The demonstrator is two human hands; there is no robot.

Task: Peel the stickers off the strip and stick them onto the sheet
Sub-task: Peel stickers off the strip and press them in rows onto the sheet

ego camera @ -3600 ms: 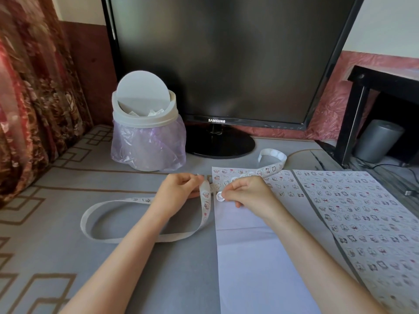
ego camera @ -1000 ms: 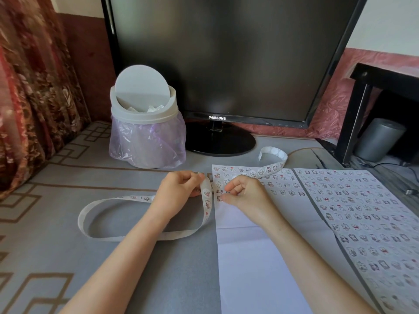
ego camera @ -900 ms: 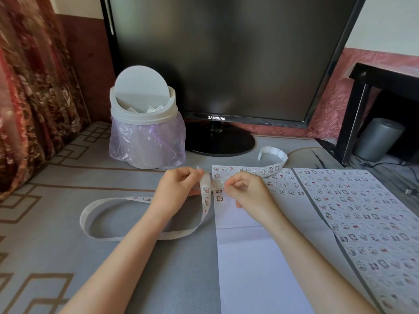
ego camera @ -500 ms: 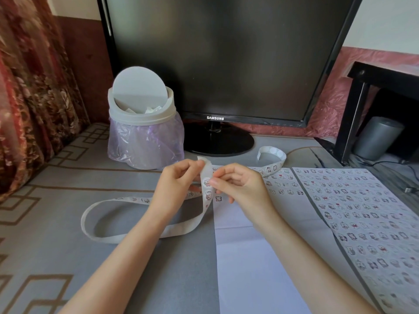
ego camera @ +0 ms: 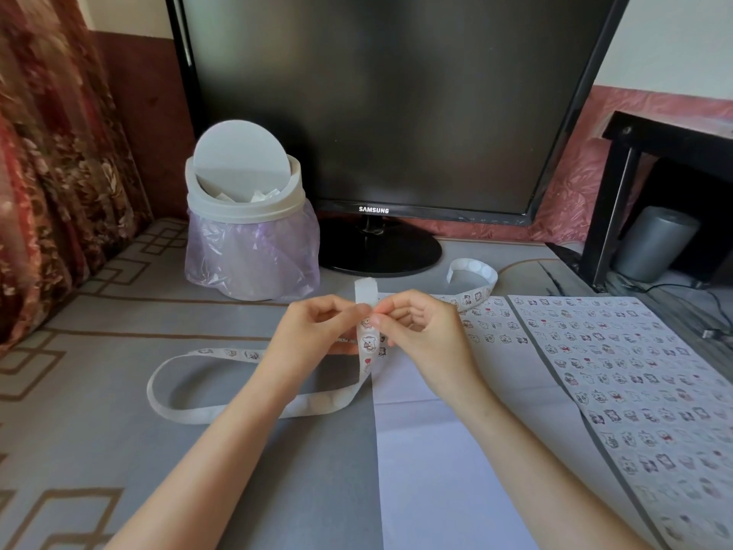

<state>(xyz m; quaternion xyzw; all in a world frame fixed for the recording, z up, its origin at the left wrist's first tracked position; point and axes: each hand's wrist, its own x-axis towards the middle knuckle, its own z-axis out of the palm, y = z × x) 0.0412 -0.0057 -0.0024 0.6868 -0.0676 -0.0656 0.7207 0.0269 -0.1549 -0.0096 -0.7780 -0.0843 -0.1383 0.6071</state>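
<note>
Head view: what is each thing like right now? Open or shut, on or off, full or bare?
Strip, held up, pinched by both hands.
Left hand, pinching the strip.
Right hand, pinching the strip.
Sheet, flat, mostly bare, stickers along its top.
Right sheet, flat, covered in stickers.
Bin lid, tipped open.
Monitor, dark.

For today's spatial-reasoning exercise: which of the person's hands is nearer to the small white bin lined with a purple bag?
Left. The left hand holds the strip in front and right of the bin; the right hand holds it further right, beyond the left hand.
</note>
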